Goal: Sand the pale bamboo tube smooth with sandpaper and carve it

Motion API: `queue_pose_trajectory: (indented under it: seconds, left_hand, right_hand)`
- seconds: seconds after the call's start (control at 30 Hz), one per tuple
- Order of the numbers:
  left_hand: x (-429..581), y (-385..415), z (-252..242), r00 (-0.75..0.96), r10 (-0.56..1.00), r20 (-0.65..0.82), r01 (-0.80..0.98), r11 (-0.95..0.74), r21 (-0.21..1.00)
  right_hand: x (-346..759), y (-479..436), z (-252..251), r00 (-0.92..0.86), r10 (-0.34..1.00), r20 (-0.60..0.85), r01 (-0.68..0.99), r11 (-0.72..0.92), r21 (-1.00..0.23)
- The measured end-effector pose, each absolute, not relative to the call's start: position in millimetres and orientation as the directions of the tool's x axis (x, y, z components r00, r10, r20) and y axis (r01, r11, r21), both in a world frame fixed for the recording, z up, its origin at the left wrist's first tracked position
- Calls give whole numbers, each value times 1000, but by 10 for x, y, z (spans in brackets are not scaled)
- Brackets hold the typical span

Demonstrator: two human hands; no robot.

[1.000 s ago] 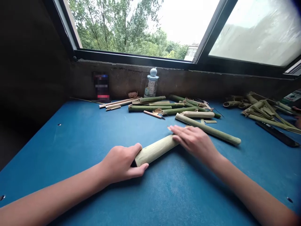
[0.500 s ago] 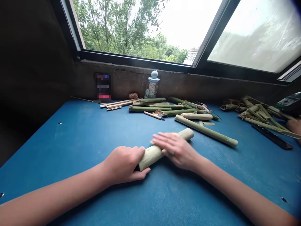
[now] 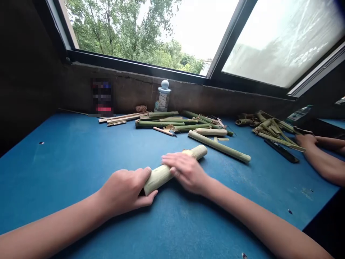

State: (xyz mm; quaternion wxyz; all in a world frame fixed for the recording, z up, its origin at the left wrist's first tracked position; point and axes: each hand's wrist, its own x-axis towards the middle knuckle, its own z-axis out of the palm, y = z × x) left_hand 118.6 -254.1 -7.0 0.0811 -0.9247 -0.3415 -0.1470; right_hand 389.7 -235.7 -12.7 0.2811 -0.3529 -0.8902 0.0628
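A pale peeled bamboo tube slants across the table in front of me, its far end up and to the right. My left hand grips its near end, thumb on top and fingers beneath. Over the tube's middle lies my right hand, fingers pressed together across the top and thumb against the near side; it is slightly blurred. A small tan-brown edge shows on the tube just beyond the right hand, too little of it to name. Behind the tube rests a longer, thinner bamboo stick.
Green bamboo pieces and split strips lie along the back, with a pencil-like tool before them. A blue-topped bottle stands by the wall. On the right are more bamboo scraps, a black tool and another person's arms.
The view has swung to the right, so everything sits farther left and more of the other person's arms shows. My right hand has shifted slightly on the tube; my left keeps its grip.
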Motion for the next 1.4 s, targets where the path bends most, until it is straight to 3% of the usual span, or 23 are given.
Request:
queue_pose_trajectory:
  seconds: [0.1,0.2,0.27,0.47,0.53,0.63,0.73,0.8,0.97,1.07,1.17,1.23,1.3,1.4]
  left_hand:
    - [1159,-2503,-117,715,613,336,670,-739,-77]
    - [1110,-2416,-122,663,696,275,739,-666,-95]
    - [1092,-2379,-89,655,707,266,751,-649,-121]
    - [1167,-2485,38,725,572,383,679,-684,-266]
    - [1186,-2498,28,717,575,394,690,-664,-287]
    - [1179,-2455,-15,710,617,340,698,-680,-223]
    - [1163,-2446,-7,703,664,255,706,-694,-139]
    - [1166,-2501,40,696,670,257,715,-676,-175]
    - [1231,-2691,81,722,566,398,690,-632,-352]
    - [1241,-2686,10,731,548,407,674,-674,-304]
    - [1209,-2625,-22,708,586,394,688,-698,-199]
    - [1186,-2595,-3,668,670,323,737,-656,-163]
    - [1173,-2573,32,611,763,213,792,-595,-141]
    - [1156,-2509,104,532,844,67,846,-528,-72]
  right_hand:
    - [3855,-2325,-140,-671,599,437,503,801,-326]
    - [4151,-2117,-138,-427,780,457,693,607,-389]
    - [4244,-2072,-140,-342,820,459,742,535,-404]
    - [4012,-2187,-162,-668,656,350,549,753,-363]
    - [4083,-2102,-157,-530,756,386,650,654,-388]
    - [4141,-2064,-150,-362,828,428,735,536,-416]
    - [4018,-2189,-159,-609,707,359,594,707,-385]
    - [3998,-2218,-163,-710,621,331,499,776,-385]
    - [4207,-2080,-155,-330,836,438,723,522,-453]
    - [4044,-2221,-150,-509,770,384,650,636,-415]
    - [3924,-2331,-166,-796,507,332,406,853,-329]
    - [4044,-2238,-189,-747,525,408,443,851,-283]
    - [4259,-2058,-218,-545,686,483,651,709,-272]
    - [4481,-1869,-252,-460,715,526,701,656,-280]
